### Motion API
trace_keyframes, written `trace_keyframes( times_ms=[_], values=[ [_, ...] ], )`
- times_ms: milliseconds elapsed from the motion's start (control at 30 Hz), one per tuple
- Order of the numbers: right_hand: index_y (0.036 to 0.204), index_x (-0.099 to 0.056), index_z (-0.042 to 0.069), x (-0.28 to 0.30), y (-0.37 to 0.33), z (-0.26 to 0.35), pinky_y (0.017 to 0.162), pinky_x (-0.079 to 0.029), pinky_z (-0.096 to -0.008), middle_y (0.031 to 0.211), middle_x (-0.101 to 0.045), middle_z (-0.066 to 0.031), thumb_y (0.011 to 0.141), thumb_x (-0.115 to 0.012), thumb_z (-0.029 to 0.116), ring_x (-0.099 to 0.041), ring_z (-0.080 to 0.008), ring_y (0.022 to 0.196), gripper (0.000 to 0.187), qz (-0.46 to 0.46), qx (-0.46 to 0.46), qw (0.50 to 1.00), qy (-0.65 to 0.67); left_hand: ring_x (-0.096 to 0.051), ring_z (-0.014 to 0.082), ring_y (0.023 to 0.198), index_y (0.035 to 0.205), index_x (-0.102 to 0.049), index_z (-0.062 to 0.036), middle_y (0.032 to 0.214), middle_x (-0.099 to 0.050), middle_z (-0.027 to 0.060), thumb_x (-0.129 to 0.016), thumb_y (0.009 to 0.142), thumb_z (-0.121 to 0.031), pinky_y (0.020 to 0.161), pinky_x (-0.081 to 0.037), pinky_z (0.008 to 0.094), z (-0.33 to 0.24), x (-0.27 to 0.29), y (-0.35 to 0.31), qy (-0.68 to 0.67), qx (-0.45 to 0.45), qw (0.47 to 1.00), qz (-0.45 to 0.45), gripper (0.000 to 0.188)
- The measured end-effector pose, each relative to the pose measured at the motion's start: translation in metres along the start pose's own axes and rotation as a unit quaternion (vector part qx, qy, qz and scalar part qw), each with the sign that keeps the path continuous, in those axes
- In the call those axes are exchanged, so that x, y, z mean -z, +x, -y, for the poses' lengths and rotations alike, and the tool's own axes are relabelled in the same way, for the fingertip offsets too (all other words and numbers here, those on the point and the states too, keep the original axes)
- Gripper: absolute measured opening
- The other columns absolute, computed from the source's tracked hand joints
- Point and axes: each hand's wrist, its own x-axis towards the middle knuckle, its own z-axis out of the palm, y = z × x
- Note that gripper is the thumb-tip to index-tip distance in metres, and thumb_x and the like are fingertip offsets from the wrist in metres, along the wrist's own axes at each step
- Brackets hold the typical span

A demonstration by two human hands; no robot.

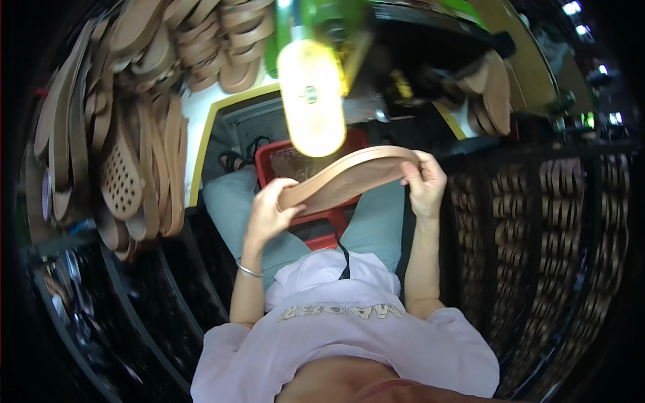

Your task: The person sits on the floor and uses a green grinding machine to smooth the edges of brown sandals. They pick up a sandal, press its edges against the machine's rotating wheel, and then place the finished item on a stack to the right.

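A tan shoe sole (pixel 359 180) spans the space over my lap, curved and tilted, with its broad flat face toward me. My left hand (pixel 271 212) grips one end, thumb on the near face and fingers behind the edge. At the other end my right hand (pixel 425 183) pinches the rim between thumb and fingers. A glowing yellow-white oval lamp (pixel 313 97) hangs just beyond the sole. Beneath the sole, between my knees, is a red plastic crate (pixel 269 166), partly hidden by it.
On the left, tan soles (pixel 175 168) lie heaped on a white table with a yellow edge (pixel 205 144), beside a perforated clog upper (pixel 122 164). More tan pieces (pixel 494 91) rest at the right. Racks of footwear (pixel 514 235) stand at my right side.
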Motion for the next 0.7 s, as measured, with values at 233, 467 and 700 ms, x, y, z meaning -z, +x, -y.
trace_keyframes(
  times_ms=[233, 467, 700],
  values=[
    [0.089, -0.065, 0.002, -0.039, -0.011, 0.03, 0.062, -0.046, -0.0329, 0.083, -0.065, -0.0095, 0.069, -0.076, 0.001, -0.059, -0.0253, 0.071, 0.023, 0.073, 0.22, 0.95, -0.209, -0.062, 0.0166, 0.093, 0.108, -0.06, 0.0024, 0.098, -0.066, 0.0106, -0.067, 0.079, 0.0, 0.085, -0.048, 0.0288, -0.028, -0.069, 0.011, -0.262, -0.017, 0.964, -0.031, 0.03],
    [0.107, -0.06, 0.002, -0.017, -0.033, -0.016, 0.072, -0.047, -0.0293, 0.1, -0.065, -0.0086, 0.069, -0.077, 0.003, -0.061, -0.0203, 0.084, 0.042, 0.044, 0.089, 0.986, -0.131, -0.064, 0.0164, 0.09, 0.102, -0.065, 0.0025, 0.098, -0.068, 0.0115, -0.065, 0.078, 0.003, 0.083, -0.05, 0.028, -0.04, -0.067, 0.021, -0.208, -0.049, 0.975, -0.059, 0.024],
    [0.121, -0.057, 0.003, -0.002, -0.092, -0.11, 0.089, -0.045, -0.0323, 0.118, -0.061, -0.0053, 0.071, -0.08, 0.014, -0.056, -0.0156, 0.106, 0.056, 0.252, -0.272, 0.925, 0.08, -0.064, 0.0136, 0.086, 0.098, -0.065, 0.0052, 0.094, -0.069, 0.0103, -0.072, 0.078, 0.003, 0.081, -0.051, 0.0269, -0.059, -0.066, 0.041, -0.21, -0.044, 0.972, -0.098, 0.022]
  ],
)
